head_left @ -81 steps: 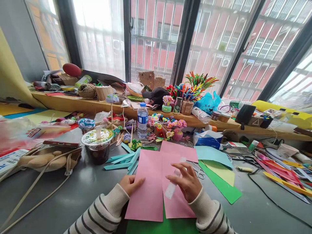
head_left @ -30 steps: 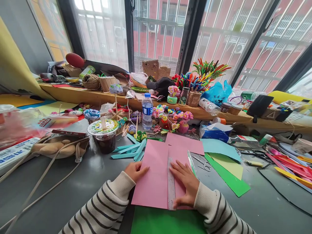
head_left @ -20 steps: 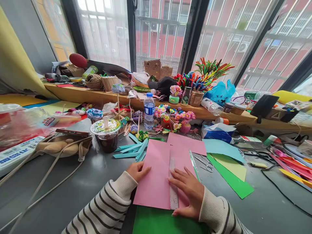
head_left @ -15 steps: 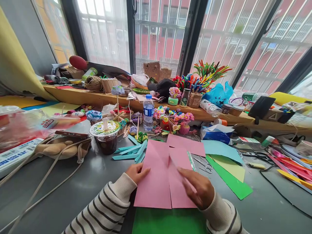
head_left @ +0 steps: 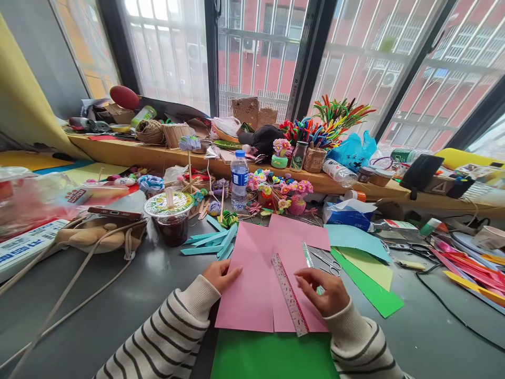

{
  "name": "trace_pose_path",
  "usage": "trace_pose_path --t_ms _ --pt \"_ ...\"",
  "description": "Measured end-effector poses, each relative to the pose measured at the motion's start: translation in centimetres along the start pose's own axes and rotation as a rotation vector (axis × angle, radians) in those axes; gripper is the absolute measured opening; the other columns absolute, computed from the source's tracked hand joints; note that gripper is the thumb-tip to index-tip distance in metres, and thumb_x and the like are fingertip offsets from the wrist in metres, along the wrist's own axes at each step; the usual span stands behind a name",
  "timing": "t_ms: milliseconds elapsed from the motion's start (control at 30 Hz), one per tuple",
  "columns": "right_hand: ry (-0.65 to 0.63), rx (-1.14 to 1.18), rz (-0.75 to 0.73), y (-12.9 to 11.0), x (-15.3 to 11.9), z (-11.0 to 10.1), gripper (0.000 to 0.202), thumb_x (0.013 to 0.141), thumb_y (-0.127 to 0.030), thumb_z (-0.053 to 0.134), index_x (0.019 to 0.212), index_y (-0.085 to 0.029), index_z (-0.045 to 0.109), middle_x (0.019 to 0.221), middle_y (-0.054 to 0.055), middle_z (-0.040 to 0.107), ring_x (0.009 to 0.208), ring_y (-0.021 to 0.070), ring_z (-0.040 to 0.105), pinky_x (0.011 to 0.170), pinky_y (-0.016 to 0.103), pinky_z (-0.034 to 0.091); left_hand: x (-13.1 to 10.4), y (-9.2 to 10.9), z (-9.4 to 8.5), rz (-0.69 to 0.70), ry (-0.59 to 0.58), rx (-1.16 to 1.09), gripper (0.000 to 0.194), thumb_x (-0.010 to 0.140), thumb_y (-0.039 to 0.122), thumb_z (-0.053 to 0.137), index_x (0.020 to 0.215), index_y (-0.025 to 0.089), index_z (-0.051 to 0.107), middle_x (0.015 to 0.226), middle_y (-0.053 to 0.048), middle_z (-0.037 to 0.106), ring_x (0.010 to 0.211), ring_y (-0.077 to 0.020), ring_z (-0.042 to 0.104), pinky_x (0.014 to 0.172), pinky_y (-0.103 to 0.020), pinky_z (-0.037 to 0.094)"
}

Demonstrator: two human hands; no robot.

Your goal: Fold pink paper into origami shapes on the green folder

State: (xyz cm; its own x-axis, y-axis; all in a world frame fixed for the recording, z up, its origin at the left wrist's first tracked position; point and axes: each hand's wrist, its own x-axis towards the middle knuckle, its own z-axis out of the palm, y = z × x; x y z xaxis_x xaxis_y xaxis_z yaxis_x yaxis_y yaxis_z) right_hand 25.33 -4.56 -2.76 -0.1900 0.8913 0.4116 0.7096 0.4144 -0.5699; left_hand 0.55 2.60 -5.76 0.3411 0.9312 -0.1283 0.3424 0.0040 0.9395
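Two pink sheets lie side by side, a left one [head_left: 248,295] and a right one [head_left: 307,284], partly over a green sheet [head_left: 272,355]. My left hand [head_left: 221,276] holds the left sheet's edge, thumb on top and fingers mostly hidden. A clear ruler with pink markings [head_left: 289,295] lies slanted on the right sheet. Just right of the ruler is my right hand [head_left: 325,292], fingers curled but apart, with nothing visible in it. A second ruler, green-edged [head_left: 306,255], lies partly hidden beyond that hand, beside small scissors [head_left: 329,263].
Blue paper strips [head_left: 215,243] and a lidded drink cup [head_left: 169,218] stand left of the sheets. Behind are a water bottle [head_left: 239,181] and crocheted flowers [head_left: 282,192]. Blue paper [head_left: 357,242] and green paper [head_left: 371,289] lie right. A bag [head_left: 102,237] sits left.
My right hand has let go of a thin item, blurred before, and the pink-marked ruler now lies on the right sheet. My left hand keeps its place on the left sheet.
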Motion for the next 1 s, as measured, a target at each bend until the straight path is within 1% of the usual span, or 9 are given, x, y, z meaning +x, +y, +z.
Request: trace_pose_path --t_ms 33,100,167,267,400,533,633,833,1000 --pt "-0.067 -0.058 -0.034 0.4 0.1 0.2 0.028 0.074 -0.035 0.045 0.088 -0.017 0.059 0.081 0.007 0.065 0.073 0.0166 0.060 0.063 0.028 0.049 -0.1 0.1 0.0 -0.005 -0.002 -0.016 0.051 0.058 0.056 0.048 0.077 0.010 0.056 0.067 -0.009 0.059 0.061 -0.0210 0.054 0.052 -0.028 0.042" --pt "-0.228 -0.149 -0.100 1.2 0.1 0.6 0.044 0.070 -0.041 0.048 0.106 -0.016 0.052 0.111 0.010 0.053 0.106 0.0234 0.044 0.086 0.039 0.039 -0.1 0.4 0.0 -0.007 -0.007 -0.015 0.051 0.058 0.056 0.049 0.077 0.010 0.057 0.067 -0.009 0.059 0.061 -0.0215 0.054 0.051 -0.028 0.042" --pt "-0.359 -0.192 -0.123 1.8 0.1 1.2 0.054 0.071 -0.044 0.046 0.117 -0.016 0.043 0.124 0.009 0.040 0.118 0.0256 0.027 0.093 0.046 0.026 -0.2 0.6 -0.1 -0.004 -0.011 0.009 0.050 0.058 0.056 0.049 0.076 0.009 0.057 0.066 -0.009 0.058 0.059 -0.0213 0.054 0.049 -0.028 0.041" --pt "-0.425 -0.227 -0.118 1.9 0.0 2.0 0.054 0.076 -0.045 0.038 0.122 -0.016 0.037 0.128 0.008 0.032 0.121 0.0254 0.020 0.094 0.049 0.022 -0.3 0.8 -0.1 -0.008 -0.006 0.029 0.047 0.059 0.054 0.049 0.072 0.010 0.056 0.064 -0.008 0.057 0.057 -0.0201 0.054 0.048 -0.027 0.040" --pt "-0.399 -0.318 -0.129 1.2 0.0 3.2 0.057 0.077 -0.045 0.033 0.122 -0.009 0.036 0.127 0.012 0.033 0.119 0.0257 0.024 0.093 0.047 0.026 -0.3 0.7 -0.1 -0.010 -0.008 0.001 0.046 0.059 0.053 0.049 0.073 0.010 0.055 0.065 -0.008 0.058 0.057 -0.0195 0.054 0.049 -0.026 0.041" --pt "-0.256 -0.403 -0.146 0.5 -0.1 4.3 0.051 0.079 -0.038 0.033 0.118 -0.007 0.040 0.123 0.014 0.040 0.115 0.0247 0.033 0.092 0.044 0.031 -0.1 0.4 -0.1 -0.002 -0.010 0.035 0.047 0.060 0.054 0.048 0.074 0.010 0.055 0.065 -0.009 0.058 0.058 -0.0200 0.054 0.049 -0.027 0.041" --pt "-0.197 -0.429 -0.172 0.0 -0.2 4.7 0.049 0.078 -0.037 0.036 0.115 -0.007 0.044 0.119 0.016 0.044 0.112 0.0264 0.037 0.090 0.046 0.032 -0.1 0.4 -0.1 -0.004 -0.007 0.059 0.047 0.059 0.055 0.047 0.072 0.010 0.055 0.063 -0.009 0.058 0.057 -0.0201 0.054 0.048 -0.027 0.041" --pt "-0.160 -0.426 -0.159 0.0 -0.2 4.7 0.048 0.076 -0.039 0.039 0.111 -0.008 0.049 0.118 0.017 0.045 0.111 0.0277 0.038 0.091 0.047 0.030 -0.2 0.6 0.0 -0.003 -0.002 0.044 0.045 0.059 0.055 0.048 0.069 0.012 0.055 0.061 -0.007 0.056 0.054 -0.0182 0.052 0.046 -0.026 0.038" --pt "-0.251 -0.345 -0.161 1.0 -0.3 4.5 0.046 0.078 -0.036 0.035 0.118 -0.015 0.040 0.123 0.010 0.040 0.117 0.0251 0.030 0.092 0.050 0.026 0.0 0.7 -0.2 -0.006 -0.024 0.044 0.049 0.057 0.057 0.048 0.070 0.010 0.056 0.061 -0.008 0.057 0.055 -0.0190 0.053 0.047 -0.027 0.039"
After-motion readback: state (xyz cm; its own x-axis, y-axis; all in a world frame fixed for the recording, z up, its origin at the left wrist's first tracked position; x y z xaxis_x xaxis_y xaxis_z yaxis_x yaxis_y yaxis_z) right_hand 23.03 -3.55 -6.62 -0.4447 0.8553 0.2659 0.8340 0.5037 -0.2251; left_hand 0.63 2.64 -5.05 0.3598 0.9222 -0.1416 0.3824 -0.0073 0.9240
